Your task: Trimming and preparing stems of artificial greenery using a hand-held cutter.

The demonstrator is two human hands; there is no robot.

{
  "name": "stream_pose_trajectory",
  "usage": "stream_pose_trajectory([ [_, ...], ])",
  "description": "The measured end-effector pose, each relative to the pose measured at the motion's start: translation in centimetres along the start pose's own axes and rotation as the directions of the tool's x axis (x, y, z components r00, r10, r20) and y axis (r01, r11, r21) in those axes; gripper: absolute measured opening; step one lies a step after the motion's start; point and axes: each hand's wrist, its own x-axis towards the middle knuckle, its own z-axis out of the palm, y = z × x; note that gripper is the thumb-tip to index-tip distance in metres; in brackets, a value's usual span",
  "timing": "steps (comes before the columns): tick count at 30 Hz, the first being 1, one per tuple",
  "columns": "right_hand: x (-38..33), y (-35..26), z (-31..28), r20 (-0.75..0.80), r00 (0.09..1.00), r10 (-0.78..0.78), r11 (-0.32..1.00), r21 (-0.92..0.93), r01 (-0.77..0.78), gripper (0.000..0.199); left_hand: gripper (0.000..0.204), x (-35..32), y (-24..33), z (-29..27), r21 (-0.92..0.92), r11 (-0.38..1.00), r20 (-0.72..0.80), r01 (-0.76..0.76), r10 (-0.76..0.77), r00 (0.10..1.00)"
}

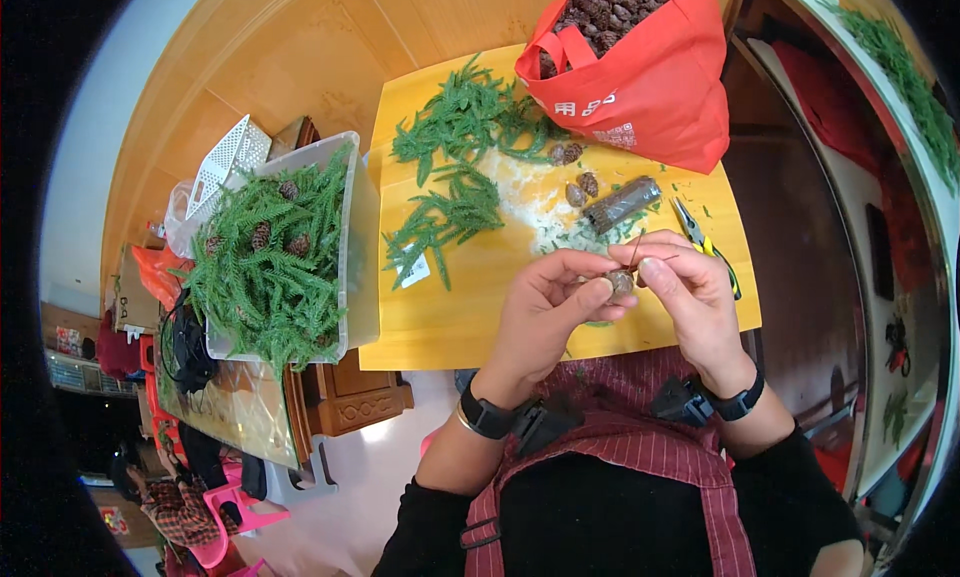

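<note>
Near the front edge of the yellow tabletop (420, 329), my two hands meet over a small brown pine cone (622, 281). My left hand (545, 312) pinches the cone between thumb and fingers. Thin dark wire (637, 247) sticks up from the cone, and a second strand points to the right. Thumb and fingertips of my right hand (690, 287) are closed on the wire beside the cone. Just beyond my fingers lies a wrapped bundle of thin dark wires (625, 205). Pliers (702, 242) with yellow-and-black handles rest right of my right hand.
Loose pine cones (577, 191) and green artificial sprigs (445, 212) lie farther back. A red bag (650, 107) full of cones stands at the back right. Left of the table is a clear bin (362, 247) heaped with sprigs. A person (185, 502) sits far left.
</note>
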Motion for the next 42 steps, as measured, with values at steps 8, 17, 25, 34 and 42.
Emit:
stream_pose_trajectory([
  [8, 0.2, 1.1, -0.1, 0.001, 0.999, -0.053, 0.998, -0.019, 0.053, 0.015, 0.015, 0.0, 1.4, -0.3, 0.018, 0.997, -0.014, 0.081, -0.081, 0.997],
  [17, 0.2, 0.9, -2.6, -0.059, 0.982, 0.178, 0.957, 0.242, -0.158, 0.016, 0.02, -0.9, 1.1, -4.4, 0.99, -0.018, 0.14, -0.14, 0.209, 0.968],
  [25, -0.9, 2.1, -3.3, -0.017, 0.964, 0.266, 0.935, 0.247, -0.254, 0.016, 0.02, -0.5, -1.1, -2.9, 0.985, -0.162, 0.069, -0.066, 0.016, 0.997],
  [34, -1.8, 2.2, -4.1, 0.042, 0.955, 0.293, 0.915, 0.278, -0.293, 0.015, 0.015, -0.7, 1.3, -3.2, 0.73, 0.683, 0.005, 0.029, -0.048, 0.999],
  [42, -1.6, 1.8, -3.5, 0.39, 0.894, 0.222, 0.916, 0.23, -0.328, 0.018, 0.015, -1.2, -0.4, -3.7, -0.101, 0.995, 0.233, -0.006, 0.029, 0.972],
])
